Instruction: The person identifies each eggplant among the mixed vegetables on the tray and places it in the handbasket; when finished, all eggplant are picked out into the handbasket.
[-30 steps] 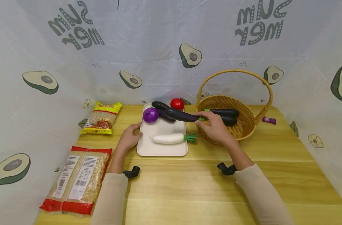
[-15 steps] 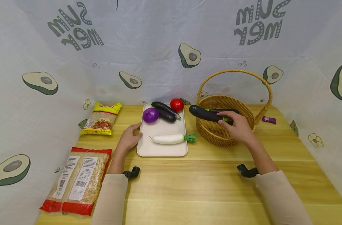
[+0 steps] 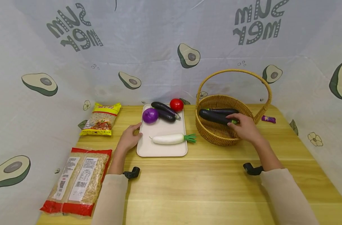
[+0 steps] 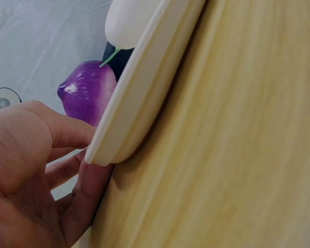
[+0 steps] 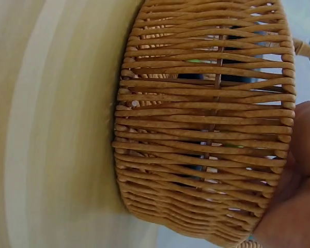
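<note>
My right hand [image 3: 245, 127] pinches a dark purple eggplant [image 3: 214, 117] near its green stem end, inside the wicker basket [image 3: 216, 137]. Another eggplant [image 3: 225, 111] lies just behind it. In the right wrist view the basket's woven wall [image 5: 206, 119] hides most of what is inside, and my right hand [image 5: 294, 191] reaches over the rim. My left hand [image 3: 129, 137] holds the left edge of a white tray [image 3: 159, 150]; the left wrist view shows the thumb at the rim and fingers below. On the tray are a purple onion [image 3: 150, 115], eggplants [image 3: 166, 115], a tomato [image 3: 176, 105] and a white radish [image 3: 168, 138].
A yellow food packet [image 3: 100, 118] lies left of the tray. Nearer sits a large red-edged bag of grain [image 3: 78, 181]. A small purple packet [image 3: 269, 119] is right of the basket, whose tall handle [image 3: 235, 71] arches over it. A printed curtain [image 3: 159, 62] hangs behind.
My right hand has carried the eggplant rightward from above the tray and lowered it into the basket. The left hand stays at the tray's edge.
</note>
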`<state>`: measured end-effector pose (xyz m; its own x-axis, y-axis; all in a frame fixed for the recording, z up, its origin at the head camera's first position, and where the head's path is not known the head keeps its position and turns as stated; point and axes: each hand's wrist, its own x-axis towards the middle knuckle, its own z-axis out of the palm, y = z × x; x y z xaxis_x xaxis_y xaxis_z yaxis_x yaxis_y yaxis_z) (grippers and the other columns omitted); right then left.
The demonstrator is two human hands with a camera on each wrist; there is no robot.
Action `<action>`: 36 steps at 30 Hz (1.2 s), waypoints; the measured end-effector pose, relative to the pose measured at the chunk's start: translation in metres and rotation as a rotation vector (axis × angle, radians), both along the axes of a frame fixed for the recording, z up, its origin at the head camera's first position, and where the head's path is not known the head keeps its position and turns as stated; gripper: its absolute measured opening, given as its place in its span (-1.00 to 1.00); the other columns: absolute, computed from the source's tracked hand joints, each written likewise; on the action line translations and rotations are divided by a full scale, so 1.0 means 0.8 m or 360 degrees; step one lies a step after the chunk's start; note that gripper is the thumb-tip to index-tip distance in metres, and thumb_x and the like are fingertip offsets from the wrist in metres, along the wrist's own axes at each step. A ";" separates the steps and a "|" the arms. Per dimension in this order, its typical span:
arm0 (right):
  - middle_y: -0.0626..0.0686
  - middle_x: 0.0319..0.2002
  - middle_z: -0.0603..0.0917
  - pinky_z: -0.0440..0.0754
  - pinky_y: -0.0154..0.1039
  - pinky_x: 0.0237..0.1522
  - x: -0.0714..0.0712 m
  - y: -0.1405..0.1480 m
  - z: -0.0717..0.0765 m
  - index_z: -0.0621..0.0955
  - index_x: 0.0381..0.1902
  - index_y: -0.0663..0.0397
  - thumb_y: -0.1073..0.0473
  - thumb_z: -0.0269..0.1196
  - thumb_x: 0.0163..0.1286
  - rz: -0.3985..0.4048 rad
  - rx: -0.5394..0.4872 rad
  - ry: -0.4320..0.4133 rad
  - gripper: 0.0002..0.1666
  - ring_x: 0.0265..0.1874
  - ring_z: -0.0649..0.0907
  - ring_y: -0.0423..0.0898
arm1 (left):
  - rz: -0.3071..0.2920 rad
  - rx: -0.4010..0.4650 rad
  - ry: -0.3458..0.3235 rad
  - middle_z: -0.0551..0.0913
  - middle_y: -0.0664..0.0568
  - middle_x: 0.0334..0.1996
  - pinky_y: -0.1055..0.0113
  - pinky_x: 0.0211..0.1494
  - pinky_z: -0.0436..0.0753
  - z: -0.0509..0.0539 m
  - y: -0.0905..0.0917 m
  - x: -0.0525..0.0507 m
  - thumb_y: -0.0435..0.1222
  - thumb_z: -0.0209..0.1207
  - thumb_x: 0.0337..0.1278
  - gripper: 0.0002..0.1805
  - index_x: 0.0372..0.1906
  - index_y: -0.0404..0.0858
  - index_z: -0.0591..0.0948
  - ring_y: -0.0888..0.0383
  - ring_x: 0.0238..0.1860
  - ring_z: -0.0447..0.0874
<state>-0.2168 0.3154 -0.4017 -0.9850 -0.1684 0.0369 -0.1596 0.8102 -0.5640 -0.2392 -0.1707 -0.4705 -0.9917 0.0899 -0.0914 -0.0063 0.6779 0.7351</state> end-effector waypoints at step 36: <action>0.40 0.14 0.61 0.54 0.31 0.17 -0.019 0.000 -0.007 0.57 0.25 0.30 0.09 0.27 0.51 0.0026 0.0143 -0.0020 -0.51 0.12 0.58 0.33 | 0.0003 0.0021 -0.0004 0.42 -0.19 0.47 -0.14 0.64 0.16 0.001 0.001 0.001 -0.23 0.13 0.43 -0.34 0.58 -0.10 0.33 -0.20 0.56 0.24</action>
<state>-0.2318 0.3154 -0.4077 -0.9825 -0.1862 0.0084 -0.1663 0.8551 -0.4911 -0.2388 -0.1701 -0.4700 -0.9917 0.0889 -0.0927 -0.0096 0.6681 0.7440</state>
